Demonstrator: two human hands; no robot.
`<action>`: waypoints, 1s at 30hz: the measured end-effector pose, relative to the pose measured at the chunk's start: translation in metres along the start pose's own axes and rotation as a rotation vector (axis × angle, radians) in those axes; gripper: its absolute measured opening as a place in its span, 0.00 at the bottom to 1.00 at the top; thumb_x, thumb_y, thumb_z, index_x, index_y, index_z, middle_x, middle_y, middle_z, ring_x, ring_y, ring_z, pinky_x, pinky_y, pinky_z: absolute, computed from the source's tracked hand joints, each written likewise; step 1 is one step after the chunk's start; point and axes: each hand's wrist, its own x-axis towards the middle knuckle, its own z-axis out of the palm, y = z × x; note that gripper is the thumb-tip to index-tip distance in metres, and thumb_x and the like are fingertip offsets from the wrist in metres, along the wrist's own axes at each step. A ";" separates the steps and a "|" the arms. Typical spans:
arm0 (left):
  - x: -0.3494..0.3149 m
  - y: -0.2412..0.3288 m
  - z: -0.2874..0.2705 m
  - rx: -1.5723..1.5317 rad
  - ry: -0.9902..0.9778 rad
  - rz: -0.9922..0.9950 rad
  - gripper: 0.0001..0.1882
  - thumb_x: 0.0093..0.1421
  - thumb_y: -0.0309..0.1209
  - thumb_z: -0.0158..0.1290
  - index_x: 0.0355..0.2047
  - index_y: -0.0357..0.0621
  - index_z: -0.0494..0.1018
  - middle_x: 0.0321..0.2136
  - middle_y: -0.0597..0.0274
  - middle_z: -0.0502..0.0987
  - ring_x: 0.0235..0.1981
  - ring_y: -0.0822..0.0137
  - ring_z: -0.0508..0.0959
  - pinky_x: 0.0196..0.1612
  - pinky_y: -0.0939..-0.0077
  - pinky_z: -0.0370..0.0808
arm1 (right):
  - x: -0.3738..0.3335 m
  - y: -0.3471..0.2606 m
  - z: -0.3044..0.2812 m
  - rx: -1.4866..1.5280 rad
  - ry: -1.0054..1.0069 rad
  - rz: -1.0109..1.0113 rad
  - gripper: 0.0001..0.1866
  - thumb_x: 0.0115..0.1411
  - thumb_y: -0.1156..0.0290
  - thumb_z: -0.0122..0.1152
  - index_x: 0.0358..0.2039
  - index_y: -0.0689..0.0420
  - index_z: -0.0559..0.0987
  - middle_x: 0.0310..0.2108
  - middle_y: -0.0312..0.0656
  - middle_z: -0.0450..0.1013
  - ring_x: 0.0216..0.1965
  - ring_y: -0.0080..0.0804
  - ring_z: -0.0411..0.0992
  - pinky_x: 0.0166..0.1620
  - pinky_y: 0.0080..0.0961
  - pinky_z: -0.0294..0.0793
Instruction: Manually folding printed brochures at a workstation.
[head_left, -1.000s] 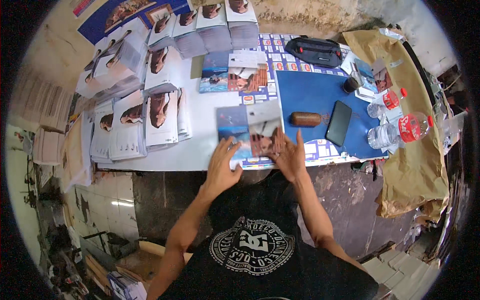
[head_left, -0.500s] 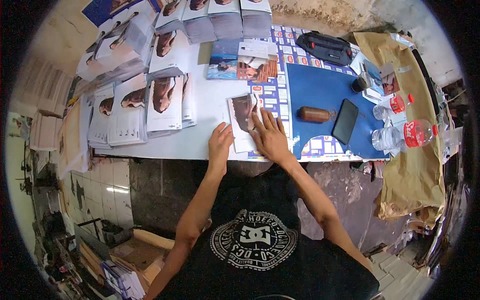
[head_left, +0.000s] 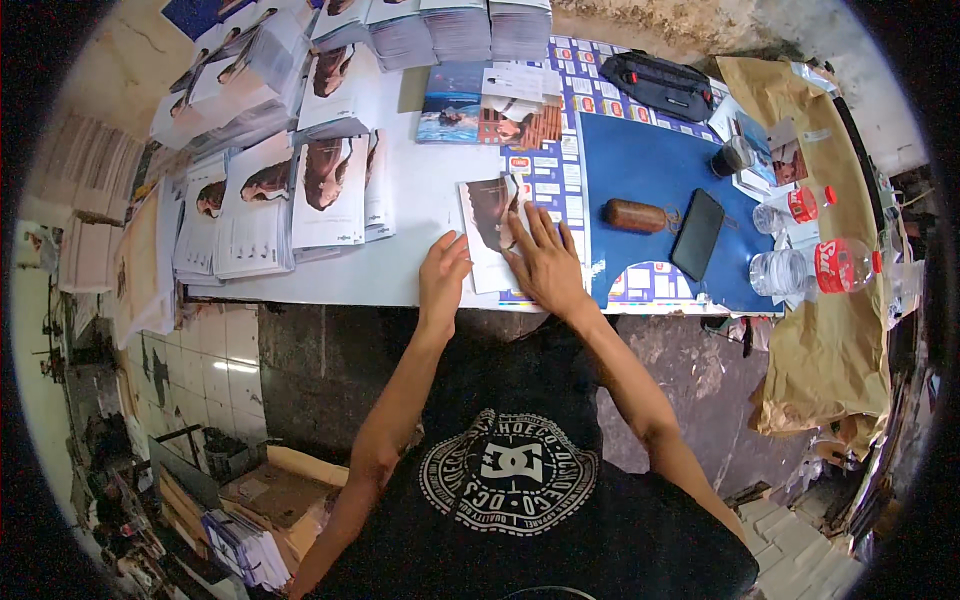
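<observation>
While the right hand (head_left: 545,262) lies flat with fingers spread on a folded leaflet (head_left: 487,222), the left hand (head_left: 443,278), grip empty, rests open beside it on the tabletop (head_left: 420,190).

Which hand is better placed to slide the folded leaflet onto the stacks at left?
Left, probably. The left hand rests at the folded leaflet's left edge, on the side toward the stacks. The right hand lies flat on top, pinning it.
</observation>
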 end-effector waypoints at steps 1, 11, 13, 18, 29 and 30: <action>0.000 0.000 0.000 0.009 -0.002 0.005 0.32 0.65 0.26 0.50 0.68 0.31 0.57 0.64 0.44 0.69 0.64 0.58 0.70 0.65 0.63 0.67 | 0.000 0.000 0.000 -0.001 -0.002 0.001 0.33 0.69 0.53 0.54 0.72 0.48 0.63 0.73 0.51 0.56 0.72 0.51 0.56 0.70 0.52 0.55; 0.002 -0.003 0.000 0.053 -0.007 0.023 0.28 0.69 0.28 0.49 0.67 0.31 0.59 0.64 0.43 0.68 0.63 0.58 0.71 0.65 0.64 0.69 | -0.001 0.001 0.001 0.011 -0.013 0.007 0.33 0.69 0.52 0.54 0.72 0.48 0.63 0.73 0.51 0.56 0.73 0.50 0.55 0.71 0.52 0.54; 0.004 -0.006 -0.001 0.065 -0.002 0.025 0.28 0.69 0.28 0.49 0.67 0.31 0.59 0.64 0.43 0.68 0.62 0.58 0.72 0.64 0.65 0.69 | 0.000 0.001 0.002 0.003 -0.004 0.010 0.33 0.69 0.52 0.54 0.72 0.47 0.63 0.73 0.51 0.56 0.73 0.50 0.55 0.71 0.52 0.53; 0.007 -0.011 -0.003 0.129 -0.014 0.042 0.27 0.69 0.27 0.50 0.66 0.32 0.60 0.65 0.46 0.68 0.60 0.60 0.74 0.63 0.67 0.71 | 0.000 -0.001 0.003 -0.005 0.001 0.011 0.33 0.69 0.52 0.53 0.72 0.48 0.63 0.73 0.51 0.56 0.73 0.50 0.55 0.71 0.52 0.53; 0.026 -0.017 -0.012 1.346 -0.217 0.831 0.24 0.69 0.33 0.50 0.63 0.39 0.68 0.67 0.55 0.66 0.69 0.54 0.63 0.68 0.47 0.59 | 0.000 0.000 -0.001 -0.011 0.022 0.020 0.33 0.69 0.52 0.54 0.71 0.49 0.64 0.72 0.52 0.58 0.72 0.51 0.57 0.71 0.51 0.55; 0.026 -0.018 -0.013 1.352 -0.207 0.826 0.23 0.69 0.34 0.50 0.63 0.40 0.68 0.67 0.55 0.66 0.69 0.55 0.63 0.68 0.47 0.59 | 0.003 0.000 -0.009 0.094 -0.022 0.033 0.33 0.68 0.52 0.55 0.70 0.50 0.65 0.72 0.52 0.57 0.72 0.52 0.56 0.71 0.51 0.54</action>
